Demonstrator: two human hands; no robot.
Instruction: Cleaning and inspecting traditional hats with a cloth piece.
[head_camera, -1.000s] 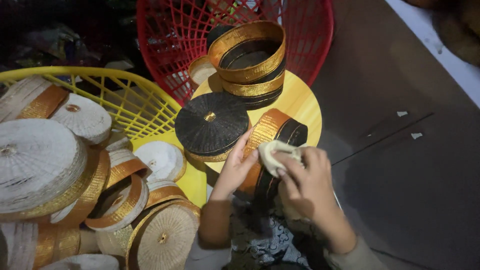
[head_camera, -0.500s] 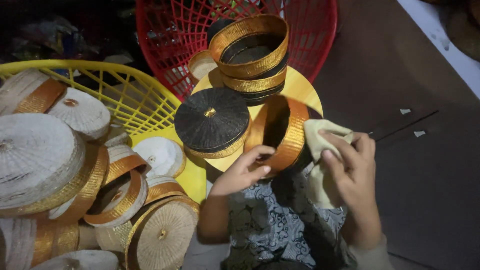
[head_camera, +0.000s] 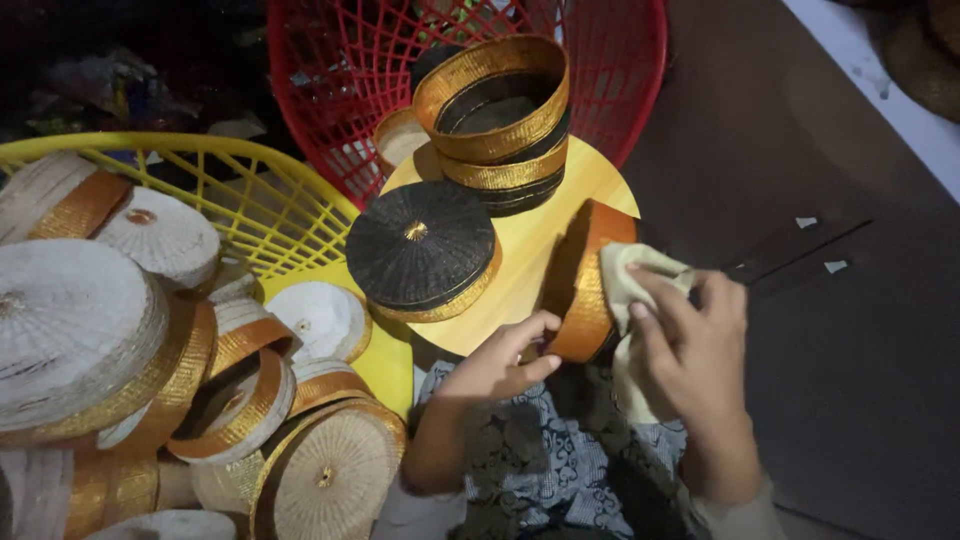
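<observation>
At lower centre of the frame, the left hand (head_camera: 497, 362) curls its fingers around the lower rim of a round woven box with a gold band (head_camera: 583, 285), tipped on edge over the person's lap. The right hand (head_camera: 690, 345) presses a pale soft cloth (head_camera: 630, 275) flat against its band, fingers spread. The box looks light and fairly stiff, though its weave could dent; the rim is the safest hold. A black woven lid (head_camera: 420, 245) lies on the round yellow board (head_camera: 525, 265) just left.
</observation>
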